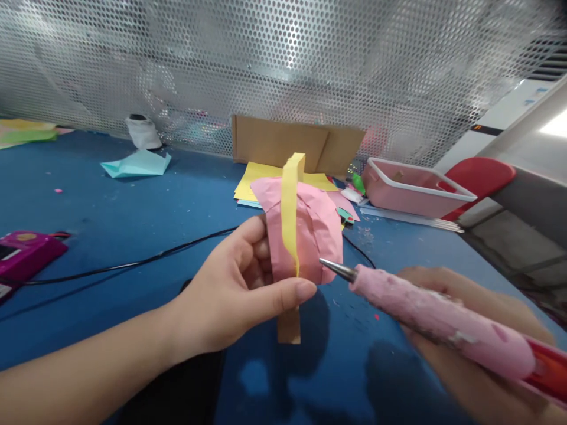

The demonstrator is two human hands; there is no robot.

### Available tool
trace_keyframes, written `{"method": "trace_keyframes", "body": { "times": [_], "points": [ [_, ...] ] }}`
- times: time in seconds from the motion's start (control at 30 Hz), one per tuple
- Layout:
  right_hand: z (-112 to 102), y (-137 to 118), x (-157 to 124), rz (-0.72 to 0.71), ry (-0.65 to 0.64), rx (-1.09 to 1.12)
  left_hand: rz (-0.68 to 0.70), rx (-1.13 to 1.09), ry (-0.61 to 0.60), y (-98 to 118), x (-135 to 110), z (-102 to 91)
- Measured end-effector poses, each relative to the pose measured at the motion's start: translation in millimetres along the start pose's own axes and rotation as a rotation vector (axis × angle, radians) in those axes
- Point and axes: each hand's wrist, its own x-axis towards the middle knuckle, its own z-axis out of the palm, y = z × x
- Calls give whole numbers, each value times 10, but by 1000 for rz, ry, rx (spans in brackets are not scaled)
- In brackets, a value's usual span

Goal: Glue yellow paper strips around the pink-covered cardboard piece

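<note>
My left hand (234, 289) is closed around a crumpled pink paper piece (325, 224), its thumb pressed along the lower edge. A bent yellow paper strip (290, 218) runs up the front of the pink paper and folds over above its top. Below the thumb a brown cardboard strip (289, 329) shows. On the right, my right hand (478, 330) grips a pink, stained hot glue gun (438, 313), whose tapered metal nozzle points left, at or just in front of the pink paper's lower right. Part of my right hand is hidden behind it.
A brown cardboard panel (283, 140) leans at the back, with yellow paper sheets (252, 183) before it. A pink basket (411, 195) stands back right. Folded blue paper (137, 165) lies at left. A black cable (155, 257) crosses the blue table beside a purple device (35, 257).
</note>
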Motion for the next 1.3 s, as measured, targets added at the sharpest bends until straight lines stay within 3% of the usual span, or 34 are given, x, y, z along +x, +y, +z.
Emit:
{"method": "trace_keyframes", "body": {
  "times": [0.13,0.23,0.77,1.3],
  "points": [
    [-22,-70,11,-106,18,179,-16,-17,-3,-5,-12,23],
    [-9,-99,-6,-103,77,226,-10,-21,-20,-7,-16,42],
    [-10,-36,-19,-189,59,122,-26,23,-24,2,-27,63],
    [6,-134,-26,-150,61,333,-9,-137,-39,-32,-15,-41]
  ]
}}
